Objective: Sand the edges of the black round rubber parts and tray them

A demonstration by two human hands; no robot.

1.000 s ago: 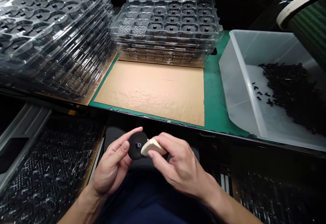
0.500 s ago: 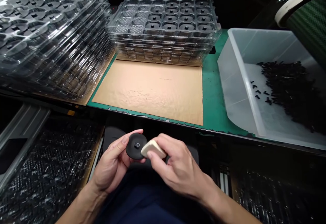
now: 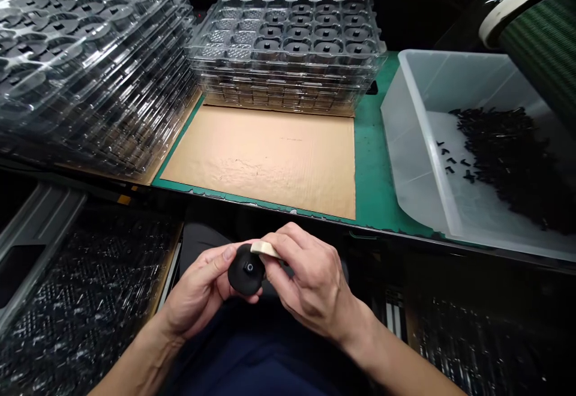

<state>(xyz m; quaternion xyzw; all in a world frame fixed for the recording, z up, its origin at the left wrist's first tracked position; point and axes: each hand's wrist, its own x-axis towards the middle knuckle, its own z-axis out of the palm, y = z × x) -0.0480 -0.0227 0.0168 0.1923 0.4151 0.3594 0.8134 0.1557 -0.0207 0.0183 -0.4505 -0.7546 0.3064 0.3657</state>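
A round black disc-shaped part (image 3: 243, 279) with a small raised stub at its centre faces up, over my lap. My left hand (image 3: 204, 285) is closed around its left and lower edge, thumb on the rim. Between the fingers and thumb of my right hand (image 3: 308, 276) is a cream-coloured pad (image 3: 264, 248), perhaps a sponge. One end of the pad meets the upper right rim of the disc. Much of the pad is hidden under my right fingers.
Clear plastic trays (image 3: 292, 78) of black discs are stacked at the back of the bench, with a taller stack (image 3: 99, 72) on the left. Cardboard (image 3: 265, 162) lies on the green mat (image 3: 371, 162). A translucent bin (image 3: 418, 144) of small black pieces (image 3: 508, 156) stands right.
The pad has moved up along the disc's rim, from its right side to its upper right, and has turned more edge-on. The disc has shifted slightly down and right.
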